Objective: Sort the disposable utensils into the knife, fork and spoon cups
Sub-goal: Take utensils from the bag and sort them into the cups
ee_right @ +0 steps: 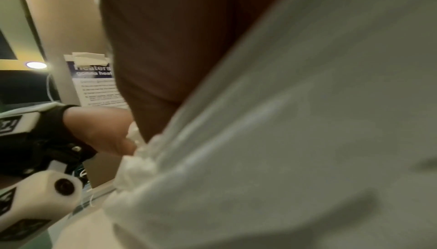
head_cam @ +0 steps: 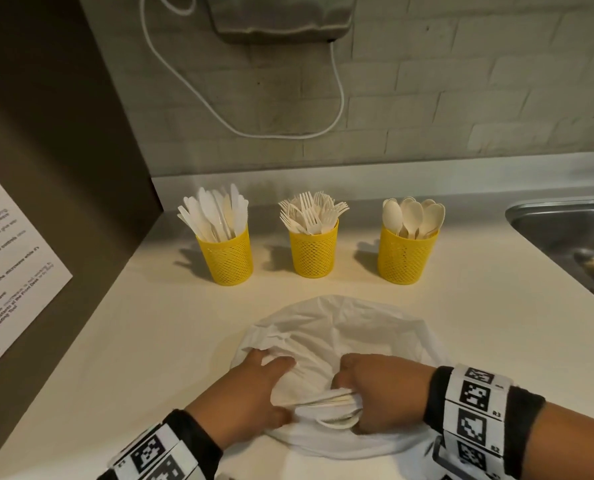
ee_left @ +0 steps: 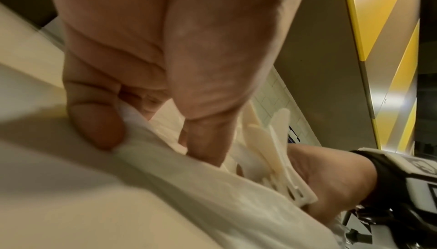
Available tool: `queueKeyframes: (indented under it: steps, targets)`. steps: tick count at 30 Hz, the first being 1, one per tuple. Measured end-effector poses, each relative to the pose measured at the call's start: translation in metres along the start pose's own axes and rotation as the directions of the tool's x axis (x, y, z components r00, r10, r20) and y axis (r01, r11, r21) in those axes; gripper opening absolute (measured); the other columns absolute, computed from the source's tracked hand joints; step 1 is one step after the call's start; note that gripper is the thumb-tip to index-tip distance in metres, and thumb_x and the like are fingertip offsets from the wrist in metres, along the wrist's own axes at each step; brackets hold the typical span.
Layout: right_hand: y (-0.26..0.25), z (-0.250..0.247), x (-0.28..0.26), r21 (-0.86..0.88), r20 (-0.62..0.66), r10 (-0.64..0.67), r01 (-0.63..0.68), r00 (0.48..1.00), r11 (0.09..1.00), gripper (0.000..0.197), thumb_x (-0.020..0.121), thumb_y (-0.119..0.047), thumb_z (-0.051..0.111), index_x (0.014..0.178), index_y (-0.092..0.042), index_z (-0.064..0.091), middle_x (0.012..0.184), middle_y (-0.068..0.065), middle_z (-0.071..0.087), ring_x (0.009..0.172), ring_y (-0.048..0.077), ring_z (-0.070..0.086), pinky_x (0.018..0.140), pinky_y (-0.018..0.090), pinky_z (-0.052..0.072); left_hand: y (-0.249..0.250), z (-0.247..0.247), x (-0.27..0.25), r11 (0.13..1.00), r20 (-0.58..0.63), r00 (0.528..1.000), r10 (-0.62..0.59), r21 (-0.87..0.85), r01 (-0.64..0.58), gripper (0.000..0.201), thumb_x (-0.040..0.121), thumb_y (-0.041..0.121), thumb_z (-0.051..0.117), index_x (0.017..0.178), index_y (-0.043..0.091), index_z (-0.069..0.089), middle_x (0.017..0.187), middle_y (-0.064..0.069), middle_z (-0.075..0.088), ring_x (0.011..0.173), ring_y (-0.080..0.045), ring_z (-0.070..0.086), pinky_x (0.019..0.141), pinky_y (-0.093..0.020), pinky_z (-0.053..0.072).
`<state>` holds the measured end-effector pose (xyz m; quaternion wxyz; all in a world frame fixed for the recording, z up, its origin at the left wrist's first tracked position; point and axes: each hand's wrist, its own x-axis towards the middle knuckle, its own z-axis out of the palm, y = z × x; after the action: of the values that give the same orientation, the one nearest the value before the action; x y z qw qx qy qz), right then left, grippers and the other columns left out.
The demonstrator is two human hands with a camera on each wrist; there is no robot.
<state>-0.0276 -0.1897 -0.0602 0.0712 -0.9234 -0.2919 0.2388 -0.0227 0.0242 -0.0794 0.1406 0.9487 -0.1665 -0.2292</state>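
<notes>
Three yellow mesh cups stand in a row at the back of the counter: the knife cup, the fork cup and the spoon cup, each full of pale utensils. A crumpled white plastic bag lies in front of them. My left hand pinches the bag's near edge, thumb and fingers curled on the plastic. My right hand grips a bundle of utensils at the bag's mouth. Fork tines and flat handles show beside the right palm. The rest of the bag's contents is hidden.
A steel sink is set into the counter at the right. A dark wall panel with a printed notice closes off the left side. A wall-mounted unit with a hanging white cable sits above the cups.
</notes>
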Motion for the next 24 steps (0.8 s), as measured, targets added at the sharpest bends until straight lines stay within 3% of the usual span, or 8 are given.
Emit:
queueKeyframes:
  steps: [3, 8, 12, 14, 16, 20, 22, 24]
  targets:
    - [-0.006, 0.000, 0.000, -0.127, 0.022, -0.031, 0.033, 0.999, 0.991, 0.034, 0.083, -0.036, 0.055, 0.110, -0.015, 0.060, 0.112, 0.007, 0.047, 0.102, 0.027, 0.047, 0.082, 0.034, 0.042, 0.000, -0.001, 0.001, 0.999, 0.003, 1.000, -0.007, 0.042, 0.006, 0.075, 0.083, 0.044, 0.061, 0.146, 0.037, 0.021, 0.157, -0.001, 0.010, 0.138, -0.020, 0.033, 0.107, -0.022, 0.030]
    - [-0.009, 0.004, -0.004, -0.278, 0.077, -0.045, 0.065, 0.996, 0.958, 0.030, 0.084, -0.032, 0.053, 0.105, -0.011, 0.059, 0.106, 0.012, 0.055, 0.097, 0.030, 0.051, 0.082, 0.041, 0.043, 0.000, -0.003, 0.003, 0.999, 0.035, 0.999, -0.037, -0.017, 0.037, 0.084, 0.079, 0.045, 0.064, 0.148, 0.034, 0.017, 0.158, 0.003, 0.002, 0.144, -0.020, 0.018, 0.108, -0.022, 0.026]
    - [0.005, -0.009, -0.011, 0.098, -0.112, -0.012, 0.023, 0.994, 0.995, 0.030, 0.082, -0.028, 0.059, 0.109, -0.017, 0.058, 0.104, 0.006, 0.066, 0.086, 0.017, 0.055, 0.074, 0.027, 0.043, -0.004, -0.002, 0.003, 0.999, 0.017, 1.000, -0.019, -0.025, 0.019, 0.083, 0.079, 0.049, 0.062, 0.148, 0.034, 0.017, 0.158, 0.003, 0.004, 0.144, -0.020, 0.017, 0.108, -0.022, 0.025]
    - [0.014, -0.020, -0.015, 0.314, -0.308, 0.046, 0.056, 0.950, 0.948, 0.017, 0.078, -0.025, 0.064, 0.095, -0.021, 0.062, 0.093, -0.008, 0.069, 0.079, 0.002, 0.056, 0.072, 0.018, 0.042, -0.003, -0.002, 0.003, 0.999, 0.024, 0.999, -0.025, -0.026, 0.026, 0.083, 0.080, 0.047, 0.061, 0.148, 0.033, 0.017, 0.159, 0.003, 0.002, 0.145, -0.019, 0.016, 0.108, -0.022, 0.026]
    - [0.022, -0.030, -0.018, 0.556, -0.472, 0.166, 0.146, 0.866, 0.818, 0.015, 0.067, -0.028, 0.070, 0.077, -0.027, 0.060, 0.076, -0.016, 0.069, 0.072, -0.002, 0.060, 0.072, 0.015, 0.045, -0.001, -0.002, 0.004, 0.999, 0.028, 0.999, -0.041, -0.008, 0.041, 0.082, 0.081, 0.046, 0.060, 0.149, 0.032, 0.015, 0.159, 0.003, 0.000, 0.144, -0.020, 0.018, 0.108, -0.023, 0.027]
    - [0.030, -0.044, -0.017, 0.741, -0.671, 0.372, 0.551, 0.642, 0.385, 0.020, 0.050, -0.024, 0.072, 0.069, -0.019, 0.067, 0.067, 0.002, 0.068, 0.071, 0.019, 0.063, 0.074, 0.032, 0.053, 0.001, -0.003, 0.004, 0.998, 0.031, 0.998, -0.058, -0.006, 0.059, 0.083, 0.081, 0.045, 0.060, 0.149, 0.030, 0.015, 0.159, 0.002, 0.000, 0.144, -0.021, 0.017, 0.110, -0.024, 0.026]
    - [0.022, -0.044, -0.007, 0.711, -0.696, 0.374, 0.659, 0.613, 0.243, 0.028, 0.056, -0.007, 0.074, 0.080, -0.016, 0.064, 0.067, 0.000, 0.067, 0.070, 0.016, 0.062, 0.071, 0.026, 0.052, 0.004, -0.003, 0.005, 0.998, 0.019, 0.997, -0.069, -0.001, 0.069, 0.083, 0.080, 0.045, 0.059, 0.148, 0.029, 0.016, 0.159, 0.001, 0.002, 0.144, -0.021, 0.019, 0.109, -0.025, 0.029]
    - [0.009, -0.035, 0.006, 0.750, -0.657, 0.349, 0.624, 0.668, 0.219, 0.037, 0.060, -0.001, 0.070, 0.092, -0.014, 0.059, 0.069, -0.004, 0.067, 0.071, 0.010, 0.063, 0.069, 0.022, 0.051, 0.007, -0.003, 0.009, 0.997, 0.002, 0.997, -0.079, 0.000, 0.079, 0.081, 0.079, 0.043, 0.060, 0.148, 0.029, 0.019, 0.158, -0.001, 0.005, 0.140, -0.022, 0.027, 0.106, -0.025, 0.033]
